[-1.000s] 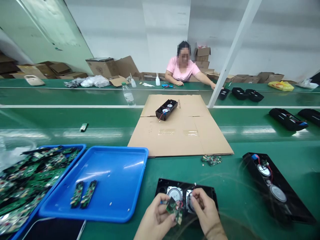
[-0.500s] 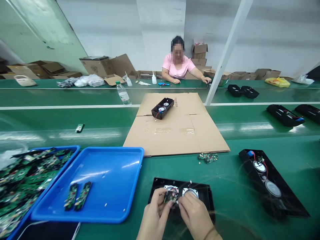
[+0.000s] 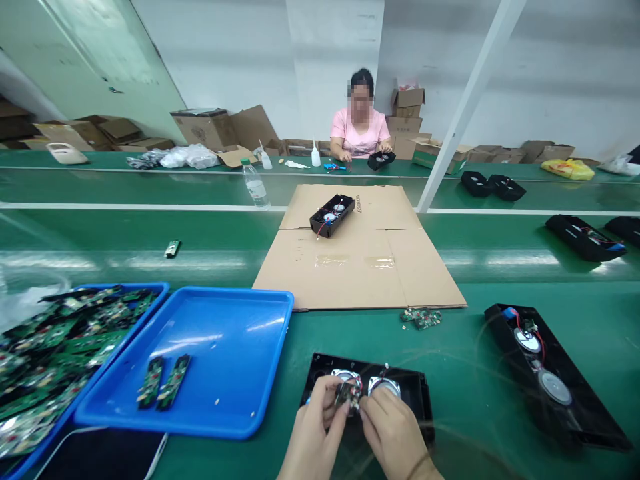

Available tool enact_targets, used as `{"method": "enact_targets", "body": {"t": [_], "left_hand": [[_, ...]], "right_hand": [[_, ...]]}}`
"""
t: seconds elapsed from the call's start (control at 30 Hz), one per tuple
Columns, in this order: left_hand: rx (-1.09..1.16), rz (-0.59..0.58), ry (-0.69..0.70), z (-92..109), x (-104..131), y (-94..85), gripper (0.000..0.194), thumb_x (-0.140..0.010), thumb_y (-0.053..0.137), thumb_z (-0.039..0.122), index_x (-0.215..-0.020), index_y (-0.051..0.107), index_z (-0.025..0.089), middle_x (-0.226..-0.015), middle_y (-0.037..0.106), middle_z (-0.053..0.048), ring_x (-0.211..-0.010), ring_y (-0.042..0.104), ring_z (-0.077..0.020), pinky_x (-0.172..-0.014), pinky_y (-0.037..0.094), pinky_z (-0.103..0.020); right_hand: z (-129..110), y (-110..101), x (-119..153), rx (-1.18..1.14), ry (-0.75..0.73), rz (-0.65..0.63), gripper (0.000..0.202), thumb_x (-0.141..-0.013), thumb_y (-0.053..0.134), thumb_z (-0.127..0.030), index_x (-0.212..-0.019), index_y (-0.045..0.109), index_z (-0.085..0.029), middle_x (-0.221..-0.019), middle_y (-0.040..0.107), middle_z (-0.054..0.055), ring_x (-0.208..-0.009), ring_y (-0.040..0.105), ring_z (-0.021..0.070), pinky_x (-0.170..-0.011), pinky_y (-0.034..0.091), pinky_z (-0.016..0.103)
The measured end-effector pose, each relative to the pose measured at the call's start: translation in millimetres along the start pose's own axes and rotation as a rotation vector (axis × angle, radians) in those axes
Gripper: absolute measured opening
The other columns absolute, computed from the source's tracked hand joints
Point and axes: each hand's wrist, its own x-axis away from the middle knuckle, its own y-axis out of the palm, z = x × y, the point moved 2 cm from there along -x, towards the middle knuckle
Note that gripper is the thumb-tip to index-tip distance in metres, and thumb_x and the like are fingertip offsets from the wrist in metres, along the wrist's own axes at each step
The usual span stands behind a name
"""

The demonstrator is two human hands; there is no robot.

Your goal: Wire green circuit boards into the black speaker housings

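My left hand pinches a small green circuit board between thumb and fingers. Close by on the right, my right hand has its fingertips pressed together at the board's edge; what they grip is too small to make out, perhaps a wire end. Both hands are above a black speaker housing, where two round silver-rimmed speakers show partly behind my fingers. A short wire end sticks up near the right speaker.
Left, a blue tray holds two circuit boards, beside another tray piled with boards. Loose boards lie by a cardboard sheet bearing a speaker housing. Another housing lies right. A person sits opposite.
The person opposite has brought a black housing in front of their body. My hands stay at the board with small finger shifts. The whole view has shifted slightly.
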Motion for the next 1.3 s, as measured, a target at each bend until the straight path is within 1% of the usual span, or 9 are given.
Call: {"method": "enact_targets", "body": {"t": [0.23, 0.33, 0.43, 0.57, 0.67, 0.8, 0.97, 1.2, 1.3], "left_hand": [[0.033, -0.060, -0.024, 1.4, -0.5, 1.2, 0.039, -0.086, 0.072, 0.051, -0.107, 0.065, 0.019, -0.104, 0.084, -0.007, -0.087, 0.077, -0.0144, -0.090, 0.062, -0.020], [0.075, -0.047, -0.052, 5.5, 0.4, 1.7, 0.037, -0.082, 0.073, 0.049, -0.102, 0.064, 0.020, -0.104, 0.084, -0.007, -0.086, 0.077, -0.0139, -0.089, 0.063, -0.021], [0.097, -0.072, -0.070, 11.2, 2.2, 1.2, 0.036, -0.084, 0.077, 0.052, -0.099, 0.066, 0.020, -0.108, 0.086, -0.006, -0.089, 0.079, -0.0149, -0.088, 0.063, -0.022], [0.072, -0.149, -0.109, 18.4, 4.2, -3.7, 0.043, -0.091, 0.080, 0.058, -0.101, 0.063, 0.020, -0.115, 0.087, -0.008, -0.099, 0.084, -0.0161, -0.090, 0.065, -0.021], [0.022, -0.184, -0.119, 23.5, 5.5, -7.4, 0.050, -0.094, 0.077, 0.065, -0.101, 0.059, 0.020, -0.119, 0.086, -0.009, -0.096, 0.083, -0.0150, -0.085, 0.065, -0.019], [-0.013, -0.181, -0.144, 27.5, 6.6, -7.1, 0.063, -0.088, 0.077, 0.079, -0.097, 0.056, 0.020, -0.113, 0.087, -0.007, -0.092, 0.081, -0.0159, -0.081, 0.067, -0.022], [-0.091, -0.151, -0.135, 28.6, 4.2, -5.1, 0.044, -0.089, 0.061, 0.061, -0.101, 0.055, 0.019, -0.079, 0.079, -0.001, -0.071, 0.072, -0.0128, -0.065, 0.059, -0.019], [-0.157, -0.225, -0.133, 28.4, -1.3, -7.8, 0.047, -0.091, 0.056, 0.059, -0.109, 0.060, 0.016, -0.097, 0.085, -0.010, -0.060, 0.067, -0.0110, -0.061, 0.052, -0.020], [-0.063, -0.224, -0.174, 29.2, -2.1, -7.6, 0.051, -0.085, 0.065, 0.061, -0.109, 0.063, 0.016, -0.105, 0.086, -0.012, -0.077, 0.076, -0.0174, -0.067, 0.061, -0.024]], "right_hand": [[0.4, 4.7, 3.5, 0.035, -0.014, -0.025, 0.025, -0.112, 0.055, -0.004, -0.091, 0.059, -0.016, -0.076, 0.061, 0.003, -0.063, 0.065, 0.0058, -0.051, 0.052, 0.018], [-0.8, 9.6, 12.2, 0.033, 0.038, -0.031, 0.017, -0.114, 0.056, -0.007, -0.100, 0.062, -0.016, -0.075, 0.062, 0.003, -0.062, 0.066, 0.0080, -0.049, 0.053, 0.022], [-0.6, 12.1, 20.1, -0.005, 0.130, -0.012, 0.010, -0.116, 0.055, -0.010, -0.111, 0.062, -0.016, -0.079, 0.067, 0.005, -0.065, 0.070, 0.0087, -0.055, 0.058, 0.021], [-1.0, 13.8, 24.5, 0.016, 0.141, 0.012, 0.023, -0.119, 0.049, -0.012, -0.138, 0.062, -0.007, -0.090, 0.076, 0.009, -0.074, 0.076, 0.0097, -0.064, 0.063, 0.020], [-0.9, 17.5, 27.1, -0.001, 0.140, 0.010, 0.017, -0.115, 0.056, -0.011, -0.129, 0.065, -0.011, -0.088, 0.074, 0.008, -0.071, 0.074, 0.0108, -0.057, 0.061, 0.023], [-0.2, 25.2, 34.7, -0.027, 0.184, -0.016, 0.012, -0.115, 0.059, -0.016, -0.124, 0.064, -0.020, -0.084, 0.073, 0.005, -0.068, 0.072, 0.0107, -0.051, 0.058, 0.024], [-2.2, 31.5, 43.8, -0.021, 0.229, -0.014, 0.015, -0.114, 0.056, -0.018, -0.125, 0.065, -0.022, -0.087, 0.075, 0.004, -0.070, 0.074, 0.0114, -0.050, 0.059, 0.023], [-12.0, 34.6, 45.0, 0.074, 0.249, -0.016, 0.011, -0.115, 0.056, -0.020, -0.121, 0.065, -0.020, -0.087, 0.073, 0.006, -0.072, 0.072, 0.0110, -0.058, 0.059, 0.022], [-10.4, 31.3, 44.1, 0.018, 0.356, 0.001, 0.024, -0.124, 0.043, -0.035, -0.122, 0.064, -0.023, -0.088, 0.072, 0.002, -0.072, 0.072, 0.0139, -0.062, 0.059, 0.024]]}}
